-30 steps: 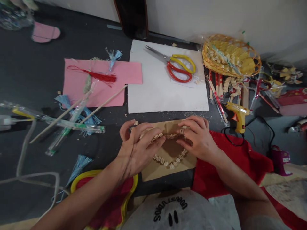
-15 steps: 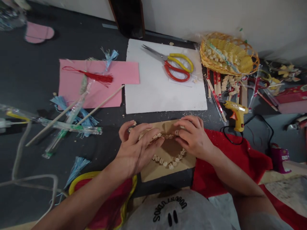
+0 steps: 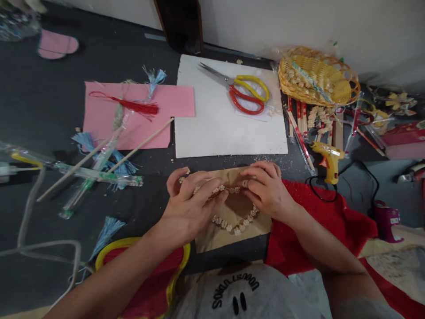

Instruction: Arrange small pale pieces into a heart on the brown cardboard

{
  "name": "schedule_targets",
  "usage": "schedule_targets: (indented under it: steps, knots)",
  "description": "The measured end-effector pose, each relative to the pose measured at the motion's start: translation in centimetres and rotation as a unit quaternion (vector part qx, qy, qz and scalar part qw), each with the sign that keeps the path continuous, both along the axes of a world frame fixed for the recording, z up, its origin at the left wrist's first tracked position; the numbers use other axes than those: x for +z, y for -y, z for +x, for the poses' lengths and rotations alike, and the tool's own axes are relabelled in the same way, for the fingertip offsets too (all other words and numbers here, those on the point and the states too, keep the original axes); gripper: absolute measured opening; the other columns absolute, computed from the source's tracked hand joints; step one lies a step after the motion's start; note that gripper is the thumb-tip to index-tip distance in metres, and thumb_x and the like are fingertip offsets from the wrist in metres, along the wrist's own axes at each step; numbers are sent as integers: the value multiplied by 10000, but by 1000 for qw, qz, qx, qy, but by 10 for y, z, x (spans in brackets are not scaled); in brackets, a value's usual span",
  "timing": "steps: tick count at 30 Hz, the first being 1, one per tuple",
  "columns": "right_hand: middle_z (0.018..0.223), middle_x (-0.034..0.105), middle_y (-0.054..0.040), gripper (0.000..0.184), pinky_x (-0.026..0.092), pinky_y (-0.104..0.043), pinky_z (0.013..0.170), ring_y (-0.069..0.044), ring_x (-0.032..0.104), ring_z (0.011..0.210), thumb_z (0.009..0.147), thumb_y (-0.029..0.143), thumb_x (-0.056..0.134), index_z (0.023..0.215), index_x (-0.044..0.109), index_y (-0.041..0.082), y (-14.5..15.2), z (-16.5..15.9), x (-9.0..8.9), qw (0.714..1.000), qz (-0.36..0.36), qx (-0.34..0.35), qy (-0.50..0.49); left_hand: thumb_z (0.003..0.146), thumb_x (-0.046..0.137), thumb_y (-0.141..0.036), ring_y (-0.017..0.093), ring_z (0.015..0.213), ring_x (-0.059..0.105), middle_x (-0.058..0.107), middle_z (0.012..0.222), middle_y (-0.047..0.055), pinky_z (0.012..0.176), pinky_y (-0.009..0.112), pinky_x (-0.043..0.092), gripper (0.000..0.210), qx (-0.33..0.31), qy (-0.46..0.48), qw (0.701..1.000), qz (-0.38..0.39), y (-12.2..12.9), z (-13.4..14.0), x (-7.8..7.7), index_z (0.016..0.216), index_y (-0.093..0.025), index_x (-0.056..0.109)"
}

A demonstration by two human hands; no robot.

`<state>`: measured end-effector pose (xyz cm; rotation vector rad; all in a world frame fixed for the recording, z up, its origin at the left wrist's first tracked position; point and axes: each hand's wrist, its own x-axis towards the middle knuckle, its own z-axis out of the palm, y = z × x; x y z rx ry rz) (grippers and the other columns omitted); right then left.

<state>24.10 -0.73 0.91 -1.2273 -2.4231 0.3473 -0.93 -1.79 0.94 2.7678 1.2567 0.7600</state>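
A string of small pale flower-shaped beads forms a loop over a brown piece of cardboard. At the loop's upper left, my left hand is closed on the bead string, with a few beads showing between its fingers. My right hand pinches the string at its upper right. The lower part of the loop hangs or lies over the cardboard; which one I cannot tell. My fingers hide the beads at both upper sides.
Beyond the cardboard is a white board bearing scissors. Pink paper with a red tassel lies left. Rightward are a wicker basket, a yellow glue gun and red cloth. A red, yellow-rimmed item is near my left forearm.
The whole view has shifted very slightly. Both hands keep their hold on the bead string, with hardly any finger movement.
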Motion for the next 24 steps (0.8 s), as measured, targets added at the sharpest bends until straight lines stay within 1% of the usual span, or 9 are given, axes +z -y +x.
schedule_targets:
  steps: [3,5,9,14,16,19,24]
  knots:
    - [1204,731,-31,71,377,-484,1028,-271,523,1219,961,260,654,985,722,259,0,0,0,1000,-19,-3,6,891,722,-146,227,1146,619,737,1130,-39,1156,532,353,271,-1,-14,1000,-7,1,-1,0,1085,-331,687]
    - [1207,732,-35,73,372,-491,1038,-275,525,1222,953,260,664,997,722,257,0,1,0,1000,-29,-3,8,886,729,-150,230,1154,612,738,1126,-33,1161,525,344,256,-5,-15,1000,-5,1,-1,0,1066,-327,693]
    - [1204,735,-42,83,369,-494,1040,-280,532,1215,944,282,680,1013,710,245,0,1,0,1000,-23,2,1,888,720,-140,232,1156,603,727,1123,-18,1171,516,326,232,-4,2,1000,-7,0,0,-1,1030,-322,709]
    - [1203,734,-32,78,355,-501,1055,-277,529,1223,930,300,701,995,715,260,1,-3,-1,1000,-24,4,9,890,715,-147,225,1157,587,722,1117,-24,1187,507,312,203,-5,8,1000,4,0,1,-2,1006,-313,716]
    - [1191,737,-23,58,353,-496,1062,-270,529,1221,943,303,685,974,717,266,1,-4,-1,1000,-19,2,9,895,710,-146,222,1154,581,725,1116,-32,1180,496,319,194,-2,10,1000,5,-1,1,-1,994,-313,715]
    - [1174,741,-16,78,364,-484,1060,-261,529,1220,967,305,655,942,716,263,1,-6,-3,1000,-7,4,6,898,708,-140,219,1144,587,733,1105,-46,1149,487,343,196,4,4,1000,3,-1,4,1,981,-317,705]
    - [1170,740,-15,59,362,-486,1067,-263,527,1214,951,290,674,948,730,272,1,-6,-4,1000,-11,4,13,901,711,-125,210,1121,603,744,1045,-56,1134,490,357,198,26,30,999,16,0,7,-2,959,-313,687]
